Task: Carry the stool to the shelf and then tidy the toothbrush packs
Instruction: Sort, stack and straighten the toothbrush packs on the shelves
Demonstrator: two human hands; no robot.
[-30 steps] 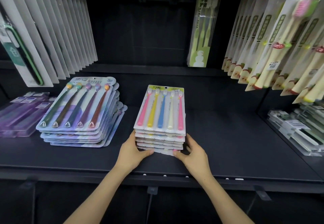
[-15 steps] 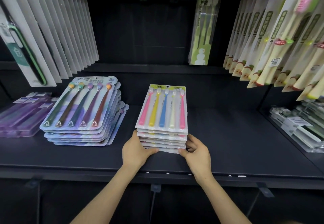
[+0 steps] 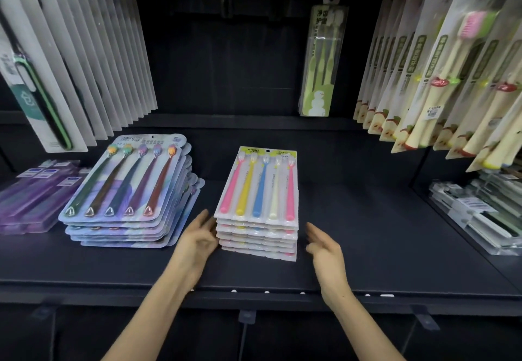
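Note:
A neat stack of toothbrush packs (image 3: 260,191) with pink, yellow, blue and cream brushes lies in the middle of the dark shelf (image 3: 367,233). My left hand (image 3: 199,238) is open with its fingers against the stack's left side. My right hand (image 3: 324,245) is open, a short way off the stack's right side, touching nothing. To the left lies a fanned, uneven stack of packs with dark-handled brushes (image 3: 127,191). No stool is in view.
Purple packs (image 3: 34,197) lie at the far left and clear boxed packs (image 3: 477,216) at the far right. Hanging packs fill the upper left (image 3: 84,58) and upper right (image 3: 440,78); a single green pack (image 3: 322,61) hangs at the back.
Both hands have let go of the front of the colourful stack. The left has slid to its left side and the right has pulled away to the right.

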